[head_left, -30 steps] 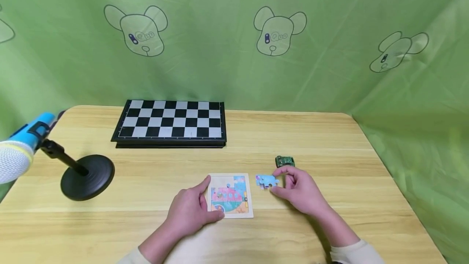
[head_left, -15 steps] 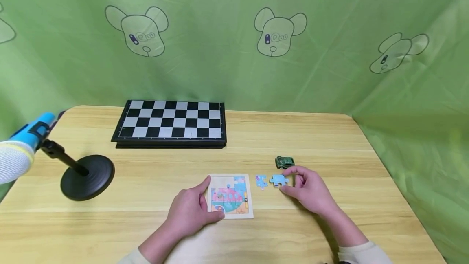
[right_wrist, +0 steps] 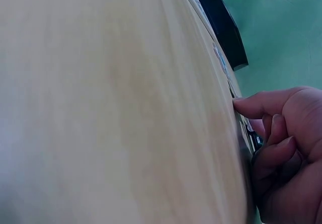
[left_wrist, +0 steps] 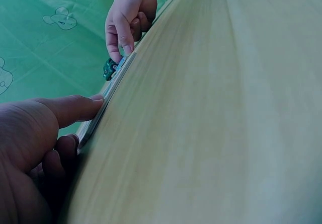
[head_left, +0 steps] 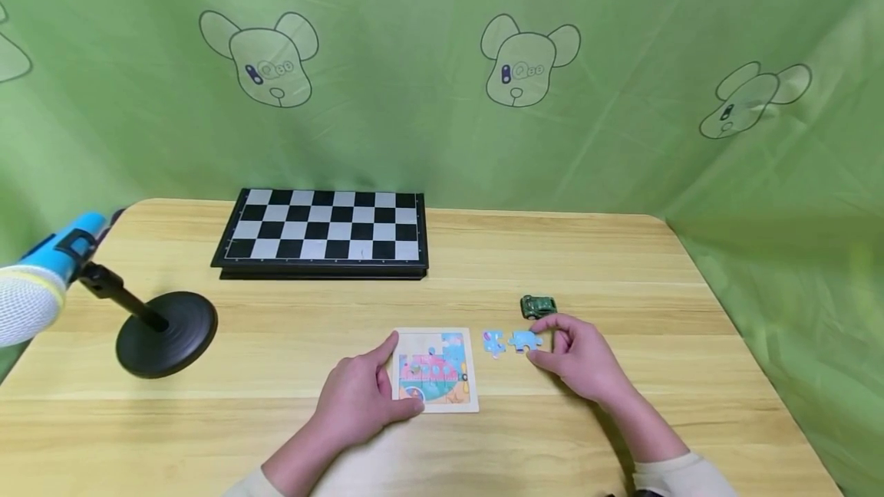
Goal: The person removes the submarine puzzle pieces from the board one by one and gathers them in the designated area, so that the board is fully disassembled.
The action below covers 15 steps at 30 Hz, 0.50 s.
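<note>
A square jigsaw puzzle board (head_left: 473, 374) with a pale frame lies on the table, partly filled with a pink and teal picture; bare wood shows at its upper left. My left hand (head_left: 359, 396) holds its left side, thumb on the lower edge and index finger at the upper left corner. Right of the board lie two loose blue puzzle pieces. The nearer to the board is a small piece (head_left: 493, 342) with a purple mark. My right hand (head_left: 580, 357) pinches the other puzzle piece (head_left: 525, 340) by its right side, thumb below and index finger above, close on the tabletop.
A small green toy car (head_left: 538, 306) stands just behind the right hand's fingers. A black-and-white chessboard (head_left: 321, 232) lies at the back left. At the far left a blue microphone (head_left: 55, 259) sits on a stand with a round black base (head_left: 166, 336). Green curtain (head_left: 400, 98) hangs behind.
My right hand has drawn the blue piece rightward, away from the small piece; the two overlapped or met before and now lie apart. The left hand and board have stayed put.
</note>
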Available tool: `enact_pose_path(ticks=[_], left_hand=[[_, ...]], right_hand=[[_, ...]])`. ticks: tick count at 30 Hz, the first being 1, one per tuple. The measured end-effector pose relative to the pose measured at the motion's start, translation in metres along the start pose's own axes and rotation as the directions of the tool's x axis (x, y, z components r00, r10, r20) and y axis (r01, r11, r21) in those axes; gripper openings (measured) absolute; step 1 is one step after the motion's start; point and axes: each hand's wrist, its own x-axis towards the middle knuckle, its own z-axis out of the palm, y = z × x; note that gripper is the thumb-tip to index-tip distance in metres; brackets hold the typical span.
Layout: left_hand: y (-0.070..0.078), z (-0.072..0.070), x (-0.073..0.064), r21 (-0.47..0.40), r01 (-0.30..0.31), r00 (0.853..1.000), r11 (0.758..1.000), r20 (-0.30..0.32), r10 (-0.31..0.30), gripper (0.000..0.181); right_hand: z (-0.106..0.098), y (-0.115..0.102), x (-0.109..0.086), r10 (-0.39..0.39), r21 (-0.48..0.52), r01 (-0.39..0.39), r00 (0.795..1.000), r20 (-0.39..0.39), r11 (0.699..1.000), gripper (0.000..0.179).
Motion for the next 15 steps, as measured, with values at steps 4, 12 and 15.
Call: enact_pose_path(ticks=[4, 12, 15], left_hand=[[0.0001, -0.0006, 0.0, -0.004, -0.003, 1.0, 1.0, 0.001, 0.003, 0.1], [-0.0001, -0.0008, -0.0003, -0.013, -0.003, 1.0, 1.0, 0.004, 0.003, 0.099], [0.0001, -0.0009, -0.0004, -0.017, -0.007, 1.0, 1.0, 0.008, 0.007, 0.099]], right_hand=[[0.0, -0.0006, 0.0008, 0.033, 0.003, -0.033, 0.999, 0.007, 0.999, 0.034], [-0.0013, -0.0031, -0.0001, 0.056, 0.021, -0.056, 0.998, 0.012, 0.998, 0.036], [-0.0008, -0.004, -0.0019, 0.053, 0.039, -0.053, 0.999, 0.006, 0.998, 0.037]])
